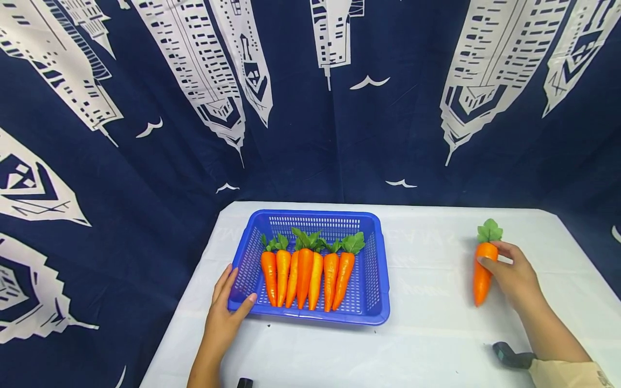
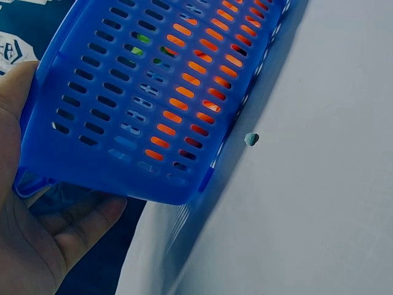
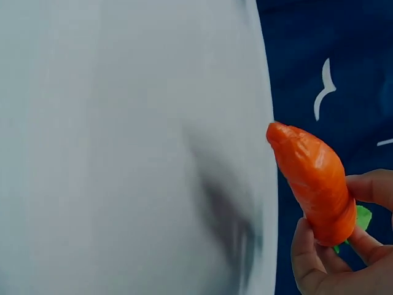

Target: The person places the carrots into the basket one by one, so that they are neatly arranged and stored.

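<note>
At the right of the head view my right hand (image 1: 519, 277) pinches an orange toy carrot (image 1: 483, 275) near its leafy top, thumb on one side and fingers on the other. The carrot's tip points down toward the near side; in the right wrist view the carrot (image 3: 313, 184) is held above the white surface, its shadow below. My left hand (image 1: 224, 307) grips the front left corner of a blue plastic basket (image 1: 330, 318), thumb and fingers on either side of that corner. Inside the basket, several orange and yellow-orange carrots (image 1: 304, 277) lie side by side, green leaves toward the back.
A white-covered table (image 1: 422, 345) lies under everything. Behind it hangs a dark blue cloth (image 1: 339, 151) printed with white buildings and birds. A dark device (image 1: 511, 357) is by my right wrist, and another black piece (image 1: 245, 383) shows at the bottom edge.
</note>
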### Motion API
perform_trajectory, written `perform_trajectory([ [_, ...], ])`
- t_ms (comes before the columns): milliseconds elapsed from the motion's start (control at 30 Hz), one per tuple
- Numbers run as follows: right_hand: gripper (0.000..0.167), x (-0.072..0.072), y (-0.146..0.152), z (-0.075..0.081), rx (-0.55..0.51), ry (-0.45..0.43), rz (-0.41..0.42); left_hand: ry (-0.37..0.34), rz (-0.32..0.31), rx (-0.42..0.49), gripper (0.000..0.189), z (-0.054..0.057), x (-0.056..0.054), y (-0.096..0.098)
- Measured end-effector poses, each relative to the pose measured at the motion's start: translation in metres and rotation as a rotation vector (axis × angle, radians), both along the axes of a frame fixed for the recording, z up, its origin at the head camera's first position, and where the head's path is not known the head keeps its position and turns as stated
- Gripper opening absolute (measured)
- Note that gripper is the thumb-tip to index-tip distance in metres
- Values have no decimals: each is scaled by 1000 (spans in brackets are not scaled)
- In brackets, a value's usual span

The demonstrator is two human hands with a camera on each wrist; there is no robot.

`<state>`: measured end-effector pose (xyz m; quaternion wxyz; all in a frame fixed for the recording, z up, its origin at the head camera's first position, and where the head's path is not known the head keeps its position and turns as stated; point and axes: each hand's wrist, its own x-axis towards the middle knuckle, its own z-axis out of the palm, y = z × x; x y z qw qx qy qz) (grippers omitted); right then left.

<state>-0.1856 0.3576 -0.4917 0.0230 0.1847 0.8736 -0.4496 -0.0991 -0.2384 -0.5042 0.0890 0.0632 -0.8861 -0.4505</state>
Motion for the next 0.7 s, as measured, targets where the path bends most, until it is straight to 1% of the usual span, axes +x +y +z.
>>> perform_trajectory([
  [233,73,0,-16,13,-23,48,21,-3,-3,4,77,0,0,0],
  [467,74,1,-31,25,-65,69,48,-2,-4,12,77,0,1,0],
  [700,73,1,-42,35,-101,99,82,-18,-3,8,76,3,1,1],
])
